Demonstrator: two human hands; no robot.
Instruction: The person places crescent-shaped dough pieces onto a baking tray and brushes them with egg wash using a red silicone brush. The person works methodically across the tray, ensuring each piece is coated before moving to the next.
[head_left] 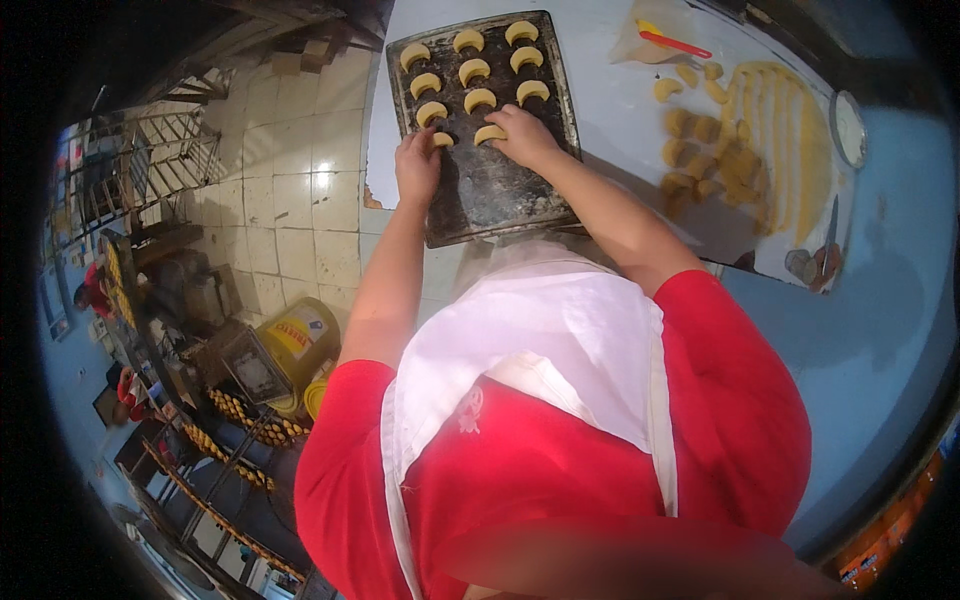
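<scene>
A dark, worn baking tray [480, 200] lies on the white tabletop, with several pale crescent-shaped dough pieces [474, 71] set in three columns over its far part. At the tray's left side, my left hand [418, 165] has its fingers closed around the edge of a dough crescent [443, 140], partly hiding it. My right hand [524, 137] pinches another crescent [489, 133] in the middle column, low against the tray. The near part of the tray shows bare, stained metal.
To the right lie a flattened dough sheet [800, 150] cut in curved strips, loose crescents [690, 150], a red-handled tool [680, 43] and a round white-filled container [848, 128]. A yellow bucket [300, 340] and racks of baked goods [250, 420] stand on the left; tiled floor [290, 210] borders the table.
</scene>
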